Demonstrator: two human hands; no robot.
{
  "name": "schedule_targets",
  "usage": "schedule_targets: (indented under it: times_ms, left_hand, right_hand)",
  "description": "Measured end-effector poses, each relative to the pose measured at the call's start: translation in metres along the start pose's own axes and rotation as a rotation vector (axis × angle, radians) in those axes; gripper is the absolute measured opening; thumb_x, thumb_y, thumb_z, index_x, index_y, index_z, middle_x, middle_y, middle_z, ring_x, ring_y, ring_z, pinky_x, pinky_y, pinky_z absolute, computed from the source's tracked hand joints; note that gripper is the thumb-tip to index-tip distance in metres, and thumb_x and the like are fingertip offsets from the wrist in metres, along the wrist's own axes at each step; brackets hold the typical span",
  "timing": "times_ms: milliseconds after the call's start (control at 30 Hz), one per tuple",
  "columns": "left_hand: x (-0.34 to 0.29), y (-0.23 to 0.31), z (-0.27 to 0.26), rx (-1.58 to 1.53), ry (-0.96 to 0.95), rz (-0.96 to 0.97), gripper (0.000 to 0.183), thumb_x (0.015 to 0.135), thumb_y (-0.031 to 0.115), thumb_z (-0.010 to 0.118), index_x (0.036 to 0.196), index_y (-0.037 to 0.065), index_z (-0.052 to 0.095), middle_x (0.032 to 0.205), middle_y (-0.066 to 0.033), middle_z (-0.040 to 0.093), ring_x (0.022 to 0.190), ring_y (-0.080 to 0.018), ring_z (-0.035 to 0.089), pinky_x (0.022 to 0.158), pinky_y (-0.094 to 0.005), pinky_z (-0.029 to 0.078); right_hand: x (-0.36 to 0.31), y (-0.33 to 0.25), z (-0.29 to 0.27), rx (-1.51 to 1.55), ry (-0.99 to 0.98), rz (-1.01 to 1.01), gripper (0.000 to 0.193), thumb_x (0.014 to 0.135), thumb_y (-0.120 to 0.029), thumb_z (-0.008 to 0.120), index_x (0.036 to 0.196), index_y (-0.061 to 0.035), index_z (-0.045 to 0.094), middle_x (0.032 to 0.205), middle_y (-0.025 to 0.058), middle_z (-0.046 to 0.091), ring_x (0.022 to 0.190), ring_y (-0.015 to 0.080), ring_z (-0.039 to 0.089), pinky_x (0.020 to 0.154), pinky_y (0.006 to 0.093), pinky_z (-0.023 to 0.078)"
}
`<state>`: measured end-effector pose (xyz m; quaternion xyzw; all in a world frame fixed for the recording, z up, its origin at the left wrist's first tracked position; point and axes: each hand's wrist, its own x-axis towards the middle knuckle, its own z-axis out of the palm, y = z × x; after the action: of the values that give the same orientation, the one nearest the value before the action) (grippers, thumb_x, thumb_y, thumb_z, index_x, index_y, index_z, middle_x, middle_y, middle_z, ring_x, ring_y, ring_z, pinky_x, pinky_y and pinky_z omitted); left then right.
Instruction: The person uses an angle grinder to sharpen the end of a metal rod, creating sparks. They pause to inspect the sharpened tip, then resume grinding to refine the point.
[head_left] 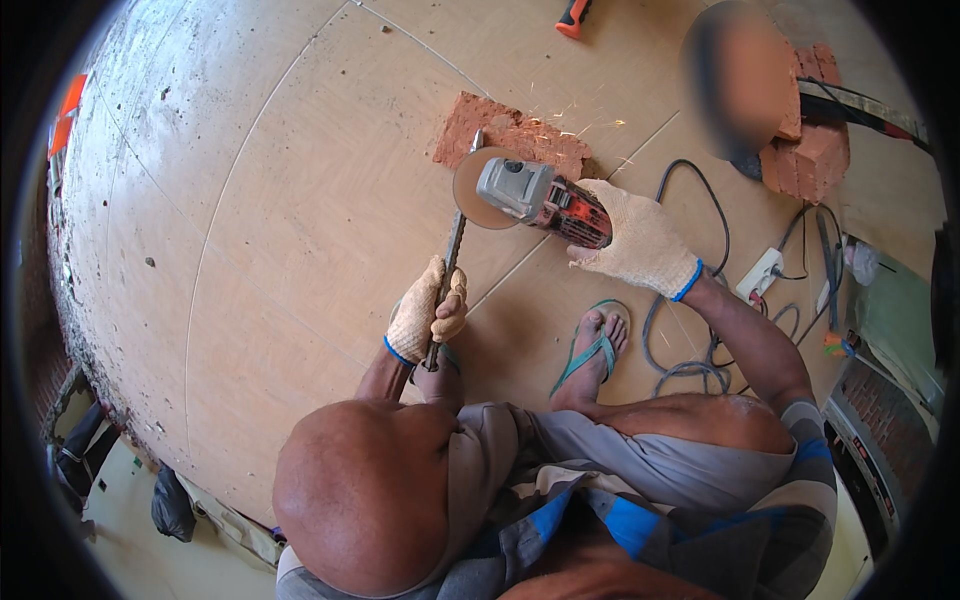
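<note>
My right hand (pixel 640 240), in a cream knitted glove with a blue cuff, is closed around the body of an angle grinder (pixel 545 192). The grinder's round brown disc (pixel 484 205) meets a dark metal rod (pixel 453 245) near its bright pointed end. Orange sparks fly off to the upper right. My left hand (pixel 425 312), gloved the same way, grips the rod lower down, above my left foot. A rough red brick (pixel 512 135) lies flat on the floor, and the rod's tip overlaps its edge. Whether the tip rests on the brick, I cannot tell.
An orange-and-black tool handle (pixel 572 18) lies at the far edge. Stacked red bricks (pixel 815 160) stand at the far right beside a blurred round shape. A white power strip (pixel 760 275) and coiled grey cable (pixel 690 372) lie right of my sandalled right foot (pixel 597 345).
</note>
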<state>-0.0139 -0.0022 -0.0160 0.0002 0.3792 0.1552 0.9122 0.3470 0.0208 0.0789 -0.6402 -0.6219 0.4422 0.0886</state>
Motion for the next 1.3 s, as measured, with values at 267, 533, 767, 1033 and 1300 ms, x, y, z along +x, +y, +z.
schedule_targets:
  times_ms: [267, 533, 767, 1033, 1300]
  left_hand:
    - [0.001, 0.000, -0.005, -0.110, -0.067, -0.025, 0.060, 0.123, 0.058, 0.029, 0.098, 0.010, 0.055, 0.061, 0.0048, 0.040, 0.039, -0.0090, 0.033, 0.036, -0.0264, 0.029]
    - [0.000, 0.001, 0.005, 0.088, 0.082, 0.013, 0.057, 0.123, 0.057, 0.033, 0.102, 0.009, 0.056, 0.062, 0.0040, 0.042, 0.040, -0.0096, 0.035, 0.038, -0.0269, 0.031]
    - [-0.002, 0.000, 0.012, 0.393, 0.240, 0.122, 0.053, 0.121, 0.053, 0.044, 0.112, 0.004, 0.063, 0.066, 0.0031, 0.046, 0.045, -0.0088, 0.042, 0.041, -0.0267, 0.032]
    - [-0.008, 0.005, 0.028, 0.614, 0.340, 0.204, 0.050, 0.122, 0.048, 0.047, 0.115, 0.002, 0.065, 0.067, 0.0017, 0.051, 0.044, -0.0072, 0.042, 0.041, -0.0267, 0.032]
    - [-0.011, 0.002, 0.029, 0.521, 0.284, 0.245, 0.046, 0.121, 0.046, 0.050, 0.121, 0.002, 0.064, 0.072, 0.0013, 0.051, 0.046, -0.0071, 0.045, 0.041, -0.0256, 0.033]
  right_hand:
    - [0.004, 0.000, -0.002, -0.030, 0.017, -0.003, 0.074, 0.082, -0.034, 0.096, 0.143, -0.0065, 0.063, 0.125, 0.0211, 0.077, 0.116, 0.0415, 0.076, 0.098, 0.0477, 0.062]
    - [0.007, -0.001, -0.003, -0.067, 0.058, -0.001, 0.068, 0.083, -0.032, 0.096, 0.138, -0.0067, 0.065, 0.124, 0.0208, 0.076, 0.115, 0.0420, 0.076, 0.098, 0.0483, 0.062]
    - [0.007, -0.005, -0.006, -0.031, 0.031, 0.008, 0.078, 0.081, -0.033, 0.097, 0.146, -0.0050, 0.063, 0.127, 0.0225, 0.076, 0.117, 0.0426, 0.075, 0.100, 0.0471, 0.061]
    - [0.006, -0.003, -0.007, -0.056, 0.032, -0.036, 0.071, 0.082, -0.034, 0.095, 0.140, -0.0069, 0.063, 0.120, 0.0220, 0.077, 0.113, 0.0427, 0.076, 0.096, 0.0496, 0.062]
    - [0.000, 0.003, -0.017, -0.045, 0.083, 0.057, 0.079, 0.081, -0.035, 0.097, 0.146, -0.0069, 0.062, 0.123, 0.0215, 0.078, 0.115, 0.0427, 0.076, 0.100, 0.0488, 0.061]
